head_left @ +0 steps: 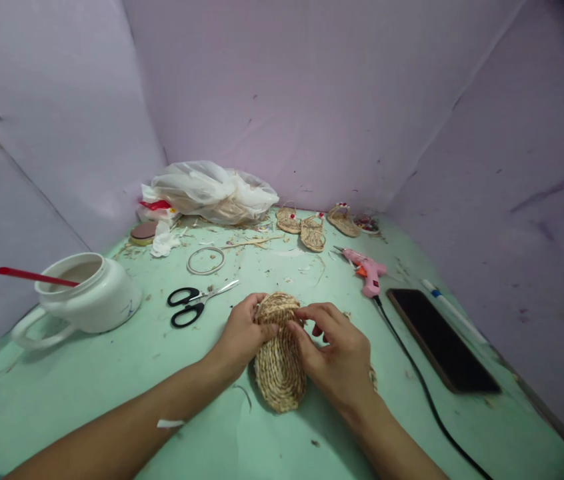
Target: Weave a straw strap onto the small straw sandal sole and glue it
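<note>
A woven straw slipper [282, 373] lies in front of me, its toe end pointing away and a braided band crossing the upper part. My left hand [245, 337] grips its left side, thumb on top near the band and fingers round the edge. At the right end of the band, my right hand [335, 343] has thumb and index finger closed on the straw; the other fingers are curled. Bits of another straw piece [373, 378] peek out from behind my right hand, mostly hidden.
Black-handled scissors [197, 307], a metal ring [205, 261] and a white mug [107, 300] with a red stick sit left. Right are a pink glue gun [369, 270] with a black cord, a phone [442, 340] and a pen [455, 312]. Small straw sandals [313, 235] and a plastic bag [212, 190] lie behind.
</note>
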`<state>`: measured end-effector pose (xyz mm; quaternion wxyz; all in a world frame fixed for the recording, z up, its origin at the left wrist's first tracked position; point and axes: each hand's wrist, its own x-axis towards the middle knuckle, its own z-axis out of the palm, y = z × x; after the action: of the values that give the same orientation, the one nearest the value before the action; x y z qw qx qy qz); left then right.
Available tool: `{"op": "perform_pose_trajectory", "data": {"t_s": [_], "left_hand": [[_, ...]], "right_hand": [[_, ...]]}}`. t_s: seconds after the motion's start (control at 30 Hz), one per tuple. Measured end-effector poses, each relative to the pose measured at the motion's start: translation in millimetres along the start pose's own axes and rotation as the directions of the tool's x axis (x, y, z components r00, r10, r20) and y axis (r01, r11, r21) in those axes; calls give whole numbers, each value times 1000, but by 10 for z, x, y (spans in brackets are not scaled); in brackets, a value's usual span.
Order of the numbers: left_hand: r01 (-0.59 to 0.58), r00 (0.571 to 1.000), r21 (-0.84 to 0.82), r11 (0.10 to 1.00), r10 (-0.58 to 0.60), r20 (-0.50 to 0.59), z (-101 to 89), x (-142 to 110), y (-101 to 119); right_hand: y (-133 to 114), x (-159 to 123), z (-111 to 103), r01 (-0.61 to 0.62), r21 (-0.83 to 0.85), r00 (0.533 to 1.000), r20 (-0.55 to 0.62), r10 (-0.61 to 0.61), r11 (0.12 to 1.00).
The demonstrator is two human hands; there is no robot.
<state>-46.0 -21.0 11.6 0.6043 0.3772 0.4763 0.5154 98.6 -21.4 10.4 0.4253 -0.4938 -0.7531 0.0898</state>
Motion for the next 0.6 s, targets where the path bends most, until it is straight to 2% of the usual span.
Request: {"op": "perform_pose_trajectory", "data": {"t_s": [0.17, 0.27, 0.4, 0.5, 0.6], "left_hand": [[22, 1000, -7, 1000, -22, -3, -18, 9, 1], [55, 998, -55, 997, -55, 7, -18, 11, 16], [69, 998, -77, 995, -70, -3, -6, 13, 40], [34, 999, -12, 999, -34, -11, -7, 14, 46], [-49, 998, 182, 982, 54, -25, -31, 6, 22]], "right_hand": [[-25, 4, -45, -12, 107, 995, 103, 1, 994], [-36, 18, -83, -31, 189, 993, 122, 8, 982], [-39, 42, -110, 57, 249, 983, 156, -98, 967], [-23, 43, -105, 72, 219, 982, 157, -108, 973], [6, 39, -100, 105, 121, 983, 138, -122, 987]]}}
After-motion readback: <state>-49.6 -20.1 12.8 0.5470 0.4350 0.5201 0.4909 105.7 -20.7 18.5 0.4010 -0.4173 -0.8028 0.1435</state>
